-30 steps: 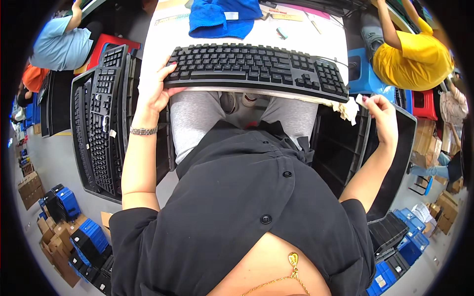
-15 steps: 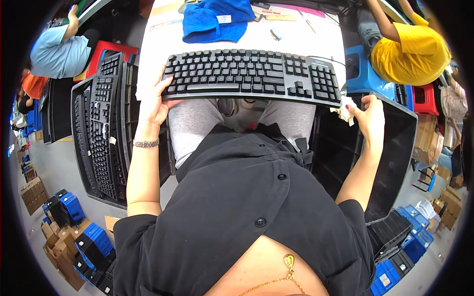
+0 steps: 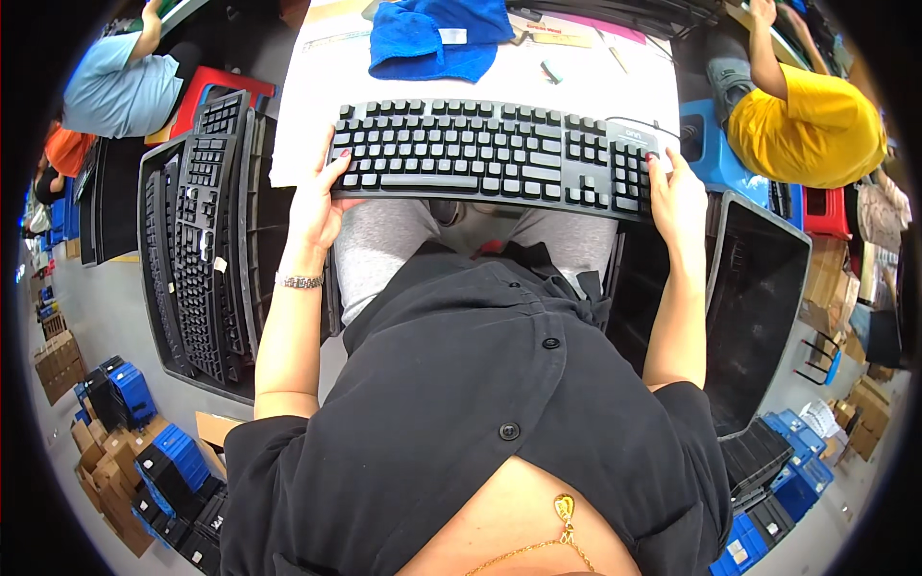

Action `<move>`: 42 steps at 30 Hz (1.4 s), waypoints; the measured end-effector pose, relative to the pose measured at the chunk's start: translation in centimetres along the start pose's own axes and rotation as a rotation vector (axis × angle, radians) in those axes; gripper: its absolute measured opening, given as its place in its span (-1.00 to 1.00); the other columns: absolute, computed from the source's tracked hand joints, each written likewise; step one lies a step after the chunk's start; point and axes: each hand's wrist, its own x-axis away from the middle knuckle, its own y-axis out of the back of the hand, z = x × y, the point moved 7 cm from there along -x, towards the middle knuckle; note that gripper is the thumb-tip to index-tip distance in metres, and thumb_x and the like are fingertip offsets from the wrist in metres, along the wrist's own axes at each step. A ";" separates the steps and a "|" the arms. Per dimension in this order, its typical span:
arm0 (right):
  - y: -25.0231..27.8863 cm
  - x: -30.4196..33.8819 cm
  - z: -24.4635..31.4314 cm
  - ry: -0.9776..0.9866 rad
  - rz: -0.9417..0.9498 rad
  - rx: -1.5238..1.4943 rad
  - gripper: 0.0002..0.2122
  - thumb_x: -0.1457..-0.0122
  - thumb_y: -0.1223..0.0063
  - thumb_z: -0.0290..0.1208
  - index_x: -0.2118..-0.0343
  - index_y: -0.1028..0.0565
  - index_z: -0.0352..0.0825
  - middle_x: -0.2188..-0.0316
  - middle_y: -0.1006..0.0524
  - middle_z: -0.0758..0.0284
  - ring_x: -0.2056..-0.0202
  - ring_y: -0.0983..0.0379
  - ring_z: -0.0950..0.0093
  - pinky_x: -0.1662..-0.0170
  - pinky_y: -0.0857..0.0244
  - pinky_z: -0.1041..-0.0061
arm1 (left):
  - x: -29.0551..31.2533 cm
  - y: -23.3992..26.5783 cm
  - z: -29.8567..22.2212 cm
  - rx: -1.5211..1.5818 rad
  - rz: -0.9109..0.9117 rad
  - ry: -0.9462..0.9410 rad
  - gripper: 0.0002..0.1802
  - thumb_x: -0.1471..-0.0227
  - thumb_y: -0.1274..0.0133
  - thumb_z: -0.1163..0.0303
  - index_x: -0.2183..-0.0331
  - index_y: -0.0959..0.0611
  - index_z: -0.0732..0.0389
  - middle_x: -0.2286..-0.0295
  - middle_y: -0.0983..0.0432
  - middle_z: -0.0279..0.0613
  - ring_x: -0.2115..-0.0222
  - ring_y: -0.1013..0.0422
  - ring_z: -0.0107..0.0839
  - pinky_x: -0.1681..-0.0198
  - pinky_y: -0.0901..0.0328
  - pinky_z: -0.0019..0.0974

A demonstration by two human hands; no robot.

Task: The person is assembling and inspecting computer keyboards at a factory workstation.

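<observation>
A black keyboard (image 3: pixel 461 158) is held level above my lap, at the near edge of the white table (image 3: pixel 327 72). My left hand (image 3: pixel 315 197) is closed on its left end, thumb on top by the keys and the other fingers out of sight beneath. At the right end my right hand (image 3: pixel 677 202) grips it too, thumb over the number pad. Beyond the keyboard lies a folded blue cloth (image 3: pixel 437 48) with a white label. A small teal-and-white piece (image 3: pixel 550 72) is to the right of the cloth.
Several black keyboards (image 3: pixel 204 250) stand in a dark bin at my left. Another black bin (image 3: pixel 759 288) is at my right. People in light blue (image 3: pixel 120 91) and yellow (image 3: pixel 807 125) sit on both sides. Stacked boxes and blue crates (image 3: pixel 178 456) stand on the floor behind.
My right hand has moved left from over the right bin and taken hold of the keyboard's right end. The crumpled white piece it held is no longer visible. The keyboard has shifted slightly right.
</observation>
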 end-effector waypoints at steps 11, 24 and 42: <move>-3.0 -1.3 3.5 0.158 -0.164 0.010 -0.53 -0.30 -0.09 -0.21 -0.20 -0.45 -0.36 0.18 -0.66 0.03 0.18 -0.64 0.14 0.08 -0.47 0.24 | 0.4 3.6 -3.6 -0.692 -0.166 -0.397 -0.44 -0.26 -0.12 0.35 -0.26 -0.48 0.15 -0.08 -0.52 0.08 0.03 -0.55 -0.17 0.09 -0.51 -0.24; -2.7 -1.8 2.7 0.106 -0.085 0.015 -0.58 -0.33 -0.11 -0.28 -0.18 -0.47 -0.37 0.28 -0.67 0.11 0.29 -0.62 0.27 0.16 -0.48 0.39 | -0.2 -8.4 -5.2 -1.302 0.039 -0.963 -0.61 -0.15 -0.22 0.27 -0.01 -0.71 0.14 -0.01 -0.58 -0.10 -0.09 -0.43 -0.04 -0.20 -0.31 -0.10; -4.4 -19.5 3.2 0.212 -0.239 0.078 -0.67 -0.19 -0.17 -0.31 0.07 -0.66 -0.41 0.24 -0.67 0.08 0.27 -0.61 0.18 0.06 -0.47 0.31 | -5.3 -18.5 0.4 -1.057 0.377 -0.945 -0.70 -0.16 -0.22 0.34 0.08 -0.74 0.20 0.05 -0.62 -0.21 0.12 -0.53 -0.25 -0.01 -0.39 -0.27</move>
